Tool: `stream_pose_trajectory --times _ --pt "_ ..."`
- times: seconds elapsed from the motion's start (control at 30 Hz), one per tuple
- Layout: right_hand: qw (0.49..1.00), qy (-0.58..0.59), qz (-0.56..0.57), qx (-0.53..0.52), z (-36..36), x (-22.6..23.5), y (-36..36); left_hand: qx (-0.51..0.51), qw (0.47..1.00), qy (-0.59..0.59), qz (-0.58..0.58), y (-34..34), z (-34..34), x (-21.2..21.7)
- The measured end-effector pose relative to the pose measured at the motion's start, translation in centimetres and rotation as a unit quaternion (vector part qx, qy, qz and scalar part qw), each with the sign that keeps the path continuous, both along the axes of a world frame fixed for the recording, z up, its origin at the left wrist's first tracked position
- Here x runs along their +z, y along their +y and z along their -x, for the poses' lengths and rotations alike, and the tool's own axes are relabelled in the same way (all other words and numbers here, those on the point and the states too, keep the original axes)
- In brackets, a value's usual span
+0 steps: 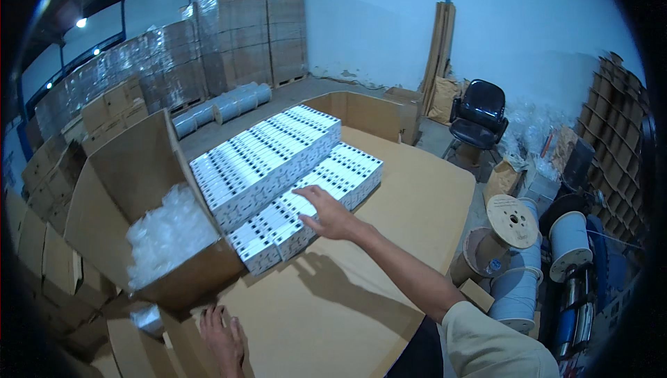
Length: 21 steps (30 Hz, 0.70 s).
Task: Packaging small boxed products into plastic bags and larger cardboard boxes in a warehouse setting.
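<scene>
Small white boxes [267, 152] with dark square marks stand packed in rows on a brown cardboard surface. A nearer, lower row of the same boxes [361, 166] runs alongside the taller stack. My right hand [328, 212] reaches over this nearer row, thumb and fingers apart, with nothing held; whether the fingertips touch the boxes I cannot tell. At the lower left, my left hand [222, 336] lies at the edge of the cardboard surface [299, 329], beside cardboard flaps. Its fingers are spread and no object shows in them.
Left of the stack, an open carton [125, 190] contains clear plastic wrap [174, 232]. To the right stand cable spools [514, 222] and a black chair [479, 117]. Wrapped pallets of cartons [236, 30] line the back, with plastic-covered rolls [222, 107] on the floor before them.
</scene>
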State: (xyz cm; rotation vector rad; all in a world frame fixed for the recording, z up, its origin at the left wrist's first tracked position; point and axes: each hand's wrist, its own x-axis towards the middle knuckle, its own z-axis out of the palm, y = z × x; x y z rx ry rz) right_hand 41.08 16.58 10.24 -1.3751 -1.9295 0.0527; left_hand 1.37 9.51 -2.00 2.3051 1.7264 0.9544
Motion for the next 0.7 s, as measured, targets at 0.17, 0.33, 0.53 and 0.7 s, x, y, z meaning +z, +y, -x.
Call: stream_pose_trajectory --times 0.17,0.33,0.53,0.7 --pt "0.991 -0.017 0.023 -0.128 -9.4 -0.4 5.6 -0.025 0.992 0.115 -0.048 -0.4 -1.1 3.7" --pt "0.979 -0.014 0.095 -0.180 -14.3 -0.4 10.9 -0.011 0.995 0.104 -0.001 0.0 -1.6 4.3" --pt "0.973 -0.009 0.088 -0.212 -16.2 -0.9 15.4 -0.005 0.995 0.096 0.007 0.2 -1.4 3.6" --pt "0.972 -0.016 0.097 -0.214 -16.5 -0.8 16.7 -0.015 0.997 0.067 0.030 0.2 -1.6 3.8"
